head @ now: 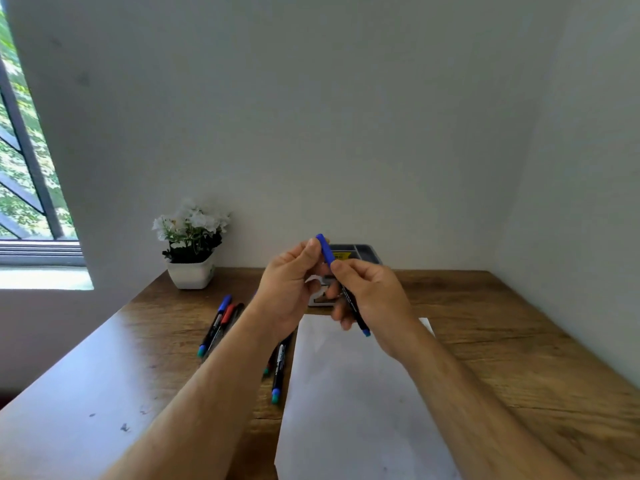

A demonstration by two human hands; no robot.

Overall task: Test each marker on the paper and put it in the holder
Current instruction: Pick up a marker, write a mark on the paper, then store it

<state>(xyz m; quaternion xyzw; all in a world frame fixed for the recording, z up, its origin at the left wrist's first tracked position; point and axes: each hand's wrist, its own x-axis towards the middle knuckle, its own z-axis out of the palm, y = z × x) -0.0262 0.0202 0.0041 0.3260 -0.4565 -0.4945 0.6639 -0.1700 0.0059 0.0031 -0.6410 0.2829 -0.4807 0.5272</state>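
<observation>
Holding: a blue marker (341, 285) was gripped above the counter (502, 327) by both hands, tilted, with its blue cap end up and away and its blue tail end down and near.
Right hand (372, 299): its grip was closed around the dark barrel of the blue marker, fingers curled under and thumb on top.
Left hand (289, 289): its grip was pinched on the blue cap (325, 248), thumb tip pressed against the cap's side; whether the cap was seated or loose could not be told.
Paper (349, 393): a white sheet was laid flat on the counter beneath the hands, reaching to the near edge of the view.
Holder (363, 252): a grey compartmented tray was seen behind the hands near the wall, mostly hidden by them; a yellow label was seen inside.
Loose markers (220, 323): a group was laid on the counter left of the paper, one blue-capped, one red-capped.
Second group (278, 368): more markers were laid just beside the paper's left edge, partly covered by the left forearm.
Potted plant (190, 244): white flowers in a white pot were set at the counter's far left corner.
Window (24, 150): seen at far left.
</observation>
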